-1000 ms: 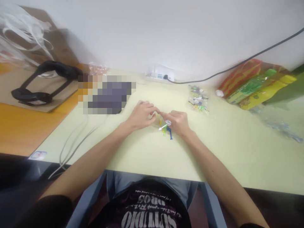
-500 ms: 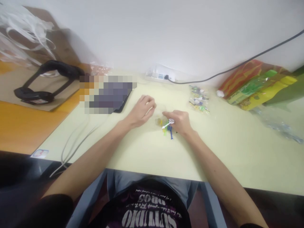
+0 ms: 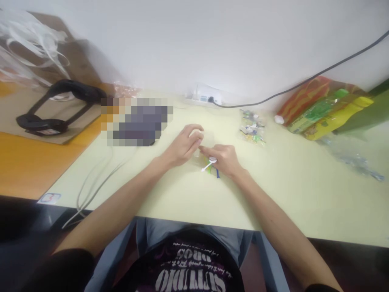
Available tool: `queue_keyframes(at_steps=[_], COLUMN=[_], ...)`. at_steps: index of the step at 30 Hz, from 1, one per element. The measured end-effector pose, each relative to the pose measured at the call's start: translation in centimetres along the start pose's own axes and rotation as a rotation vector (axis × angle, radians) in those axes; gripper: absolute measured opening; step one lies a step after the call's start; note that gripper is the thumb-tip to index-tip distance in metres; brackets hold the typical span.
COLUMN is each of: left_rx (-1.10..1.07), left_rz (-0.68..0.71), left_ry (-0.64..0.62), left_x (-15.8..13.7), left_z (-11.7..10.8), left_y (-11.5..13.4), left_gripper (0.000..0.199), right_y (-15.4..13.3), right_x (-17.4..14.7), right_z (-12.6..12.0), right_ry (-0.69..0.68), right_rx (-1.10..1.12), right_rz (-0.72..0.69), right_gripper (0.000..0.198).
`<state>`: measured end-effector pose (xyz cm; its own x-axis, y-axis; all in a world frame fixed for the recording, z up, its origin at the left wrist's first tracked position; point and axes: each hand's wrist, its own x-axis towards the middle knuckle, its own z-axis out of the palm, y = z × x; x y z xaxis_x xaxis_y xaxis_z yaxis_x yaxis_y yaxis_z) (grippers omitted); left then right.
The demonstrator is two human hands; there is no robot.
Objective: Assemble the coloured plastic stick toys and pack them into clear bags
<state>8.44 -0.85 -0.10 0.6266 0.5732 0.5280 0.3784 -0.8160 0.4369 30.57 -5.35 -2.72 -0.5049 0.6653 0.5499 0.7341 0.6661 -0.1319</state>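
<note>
White piece (image 3: 212, 160) sat at right hand (image 3: 225, 159), stem angled left, bodyward; right grip pinched it, left hand's (image 3: 186, 144) unclear.

A single head-worn camera looks forward and down, from close above a black shirt (image 3: 194, 263), across a pale table (image 3: 188, 198) to the wall (image 3: 212, 44) behind it.

A pale wall (image 3: 212, 48) rises behind a cream table (image 3: 182, 194); an orange tabletop (image 3: 18, 170) adjoins its left side.
</note>
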Motion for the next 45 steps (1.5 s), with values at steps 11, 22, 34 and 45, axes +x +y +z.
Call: queue_keyframes(at_steps=[11,22,34,45], left_rx=[-0.112,0.096,0.373,0.446], left_rz=[0.031,-0.016,-0.174,-0.264], left_ry=[-0.023,-0.190,-0.102,-0.085], left_x=[-0.1,-0.3,-0.2,-0.4], left_z=[-1.1,-1.2,-0.7,-0.1], left_y=[-0.8,-1.5,-1.7,-2.0], left_gripper=[0.027,0.103,0.096,0.097], right_y=[0.6,0.1,-0.9,-1.2], right_x=[-0.3,-0.7,2.8,6.6], right_z=[-0.3,-1.6,-5.9,-3.9], right_ry=[-0.079,-0.094,-0.263,-0.227], right_rx=[0.219,0.346,0.493,0.509], right_rz=[0.130,0.152,0.554,0.651], right_gripper=[0.042,0.038,0.048,0.029])
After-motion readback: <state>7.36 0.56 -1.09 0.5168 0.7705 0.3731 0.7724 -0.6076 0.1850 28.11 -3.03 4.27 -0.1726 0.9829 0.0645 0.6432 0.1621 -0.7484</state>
